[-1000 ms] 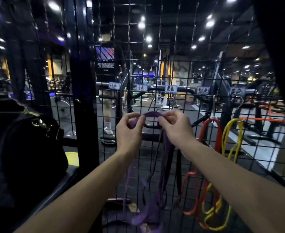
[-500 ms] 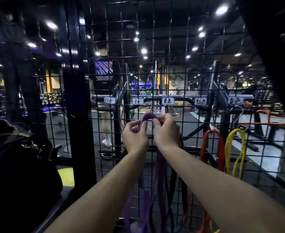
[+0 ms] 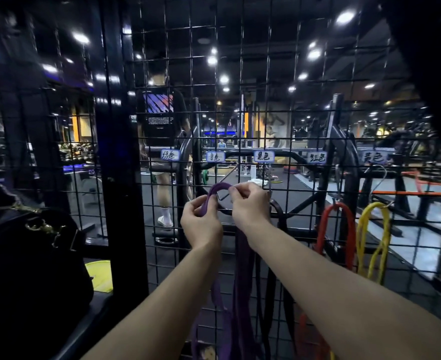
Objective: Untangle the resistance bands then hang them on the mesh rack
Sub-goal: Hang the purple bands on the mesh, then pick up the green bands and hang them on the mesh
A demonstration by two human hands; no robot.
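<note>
Pinching purple band (image 3: 218,189): left hand (image 3: 201,224), right hand (image 3: 249,206); under label 紫色 (image 3: 215,157), beside 黑色 (image 3: 263,156).

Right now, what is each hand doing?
Left hand: pinching the purple band.
Right hand: pinching the same band's top loop.

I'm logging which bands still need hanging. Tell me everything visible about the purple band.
The purple band is a flat, matte, rubbery-looking strap. Its top loop arches in front of the mesh rack, pinched by the left hand and the right hand near a metal hook. Its lengths hang down, twisted.
</note>
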